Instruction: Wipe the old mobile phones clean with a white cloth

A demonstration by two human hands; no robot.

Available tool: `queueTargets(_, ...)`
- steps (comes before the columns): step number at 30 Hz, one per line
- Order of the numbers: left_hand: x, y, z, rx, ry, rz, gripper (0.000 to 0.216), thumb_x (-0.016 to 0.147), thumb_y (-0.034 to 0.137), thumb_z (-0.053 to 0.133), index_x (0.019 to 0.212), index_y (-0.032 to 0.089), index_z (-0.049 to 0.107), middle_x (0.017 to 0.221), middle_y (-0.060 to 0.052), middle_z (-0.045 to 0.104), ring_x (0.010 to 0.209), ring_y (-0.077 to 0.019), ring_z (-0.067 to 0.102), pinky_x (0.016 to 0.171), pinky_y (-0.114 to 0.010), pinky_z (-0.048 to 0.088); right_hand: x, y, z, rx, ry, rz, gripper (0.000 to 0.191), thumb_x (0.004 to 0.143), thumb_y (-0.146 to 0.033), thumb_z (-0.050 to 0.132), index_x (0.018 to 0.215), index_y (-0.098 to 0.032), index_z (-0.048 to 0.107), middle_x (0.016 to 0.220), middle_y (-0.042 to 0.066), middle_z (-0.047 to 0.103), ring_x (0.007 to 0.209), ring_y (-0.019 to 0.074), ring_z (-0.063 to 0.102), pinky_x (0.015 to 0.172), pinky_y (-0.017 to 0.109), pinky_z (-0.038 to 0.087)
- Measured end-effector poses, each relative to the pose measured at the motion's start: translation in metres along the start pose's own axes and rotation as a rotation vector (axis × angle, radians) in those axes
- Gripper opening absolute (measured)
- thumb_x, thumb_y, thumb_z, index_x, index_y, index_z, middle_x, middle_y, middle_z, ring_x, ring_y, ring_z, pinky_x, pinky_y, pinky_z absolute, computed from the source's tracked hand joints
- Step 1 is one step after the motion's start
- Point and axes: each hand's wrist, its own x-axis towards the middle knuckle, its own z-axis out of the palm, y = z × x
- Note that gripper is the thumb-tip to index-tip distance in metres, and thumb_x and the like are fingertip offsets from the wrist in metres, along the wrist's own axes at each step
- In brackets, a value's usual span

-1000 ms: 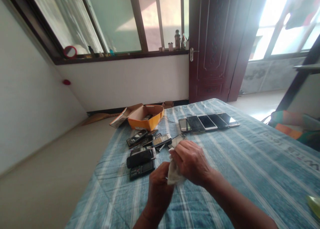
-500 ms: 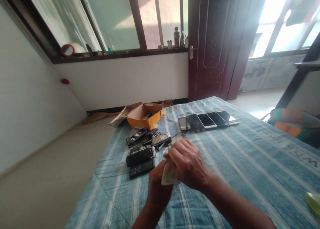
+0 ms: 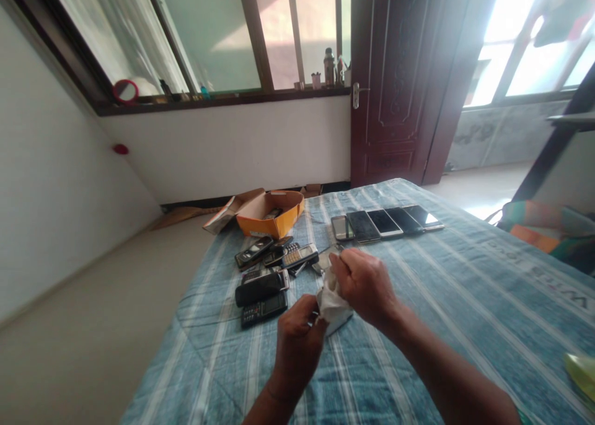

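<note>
My left hand [image 3: 300, 335] is closed, pinching the near left side of a crumpled white cloth [image 3: 332, 298]. At the cloth's far upper end, my right hand [image 3: 367, 282] is closed on it too. Below the cloth a pale flat edge [image 3: 341, 324] shows; most of that thing is covered, and I cannot tell what it is. Left of my hands lies a loose pile of old keypad phones, among them a silver one [image 3: 300, 256] and a black one [image 3: 264, 308]. A pale, see-through-looking piece [image 3: 325, 261] rests just beyond my right hand.
An open orange cardboard box [image 3: 279, 222] with a phone inside stands behind the pile. Several smartphones [image 3: 385, 223] lie in a row at the far right. Everything rests on a blue striped bedspread [image 3: 446, 313]. A yellow-green thing [image 3: 581, 375] lies at the right edge.
My hands have moved apart, the right one going up and to the right. The cloth is now stretched between them, and a pale edge has come into view beneath it.
</note>
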Motion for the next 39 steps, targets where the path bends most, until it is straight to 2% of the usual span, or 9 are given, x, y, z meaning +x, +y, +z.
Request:
queueTargets(4,0.001,0.0,0.002,-0.071,0.05,0.121,0.024,0.08,0.013,0.048,0.056,0.018,0.045,0.053,0.005,0.046,0.045,-0.0071,0.04,0.044,-0.018,0.032,-0.007,-0.016,0.001,-0.063,0.052,-0.3,0.038,0.095,-0.024,0.041,0.058,-0.019,0.051,0.059,0.001,0.051,0.057,0.0133,0.043,0.06,0.029,0.029)
queueTargets(7,0.001,0.003,0.002,-0.088,0.079,0.161,0.026,0.081,0.014,0.048,0.055,0.019,0.042,0.051,0.005,0.043,0.044,-0.0067,0.037,0.043,-0.018,0.032,-0.011,-0.023,0.003,-0.084,-0.015,-0.385,0.034,0.093,-0.022,0.045,0.06,-0.019,0.053,0.059,0.001,0.053,0.058,0.0143,0.044,0.061,0.03,0.028)
queueTargets(12,0.002,0.009,0.0,-0.077,0.054,0.135,0.028,0.08,0.016,0.048,0.053,0.019,0.042,0.05,0.005,0.044,0.045,-0.0071,0.039,0.044,-0.018,0.032,-0.009,-0.015,0.004,-0.092,-0.082,-0.244,0.033,0.091,-0.025,0.048,0.059,-0.019,0.053,0.057,0.0,0.053,0.054,0.0128,0.042,0.06,0.03,0.027)
queueTargets(18,0.002,0.007,-0.002,-0.024,0.013,0.012,0.014,0.076,0.016,0.052,0.062,0.018,0.053,0.056,0.003,0.053,0.051,-0.0096,0.05,0.049,-0.019,0.037,0.002,0.004,0.0,0.011,-0.172,0.066,0.042,0.093,-0.028,0.046,0.052,-0.019,0.044,0.047,-0.004,0.042,0.046,0.0095,0.03,0.051,0.028,0.019)
queueTargets(20,0.002,0.004,-0.001,-0.027,0.013,0.006,0.014,0.076,0.016,0.054,0.062,0.018,0.053,0.056,0.004,0.052,0.05,-0.0094,0.049,0.049,-0.019,0.037,0.001,0.003,-0.001,0.003,-0.142,0.074,0.043,0.094,-0.029,0.045,0.052,-0.019,0.044,0.048,-0.004,0.042,0.046,0.0097,0.03,0.052,0.028,0.02)
queueTargets(24,0.002,0.002,0.001,-0.091,0.044,0.09,0.023,0.078,0.014,0.052,0.056,0.018,0.046,0.052,0.005,0.046,0.046,-0.0072,0.041,0.044,-0.018,0.032,-0.006,-0.013,0.002,-0.061,-0.022,-0.188,0.037,0.094,-0.026,0.043,0.059,-0.018,0.052,0.059,0.001,0.052,0.055,0.0126,0.041,0.059,0.029,0.026)
queueTargets(28,0.003,0.005,0.002,-0.141,0.102,0.176,0.025,0.078,0.011,0.05,0.055,0.018,0.041,0.05,0.007,0.041,0.043,-0.0056,0.034,0.04,-0.017,0.028,-0.013,-0.025,0.007,-0.088,-0.038,-0.373,0.034,0.094,-0.023,0.044,0.062,-0.019,0.055,0.06,0.001,0.053,0.059,0.0146,0.043,0.062,0.031,0.027)
queueTargets(33,0.003,0.009,0.0,-0.115,0.058,0.15,0.026,0.08,0.014,0.049,0.055,0.018,0.043,0.051,0.006,0.042,0.044,-0.0064,0.037,0.043,-0.018,0.031,-0.01,-0.019,0.004,-0.062,-0.106,-0.237,0.032,0.091,-0.024,0.047,0.061,-0.018,0.054,0.059,0.001,0.055,0.055,0.0123,0.042,0.059,0.029,0.025)
queueTargets(39,0.0,0.006,0.0,-0.008,-0.001,-0.004,0.017,0.079,0.02,0.052,0.062,0.018,0.053,0.056,0.003,0.052,0.051,-0.0099,0.049,0.05,-0.019,0.037,0.003,0.001,-0.004,-0.015,-0.221,0.1,0.04,0.092,-0.029,0.045,0.054,-0.018,0.048,0.051,-0.003,0.047,0.048,0.0096,0.033,0.053,0.027,0.019)
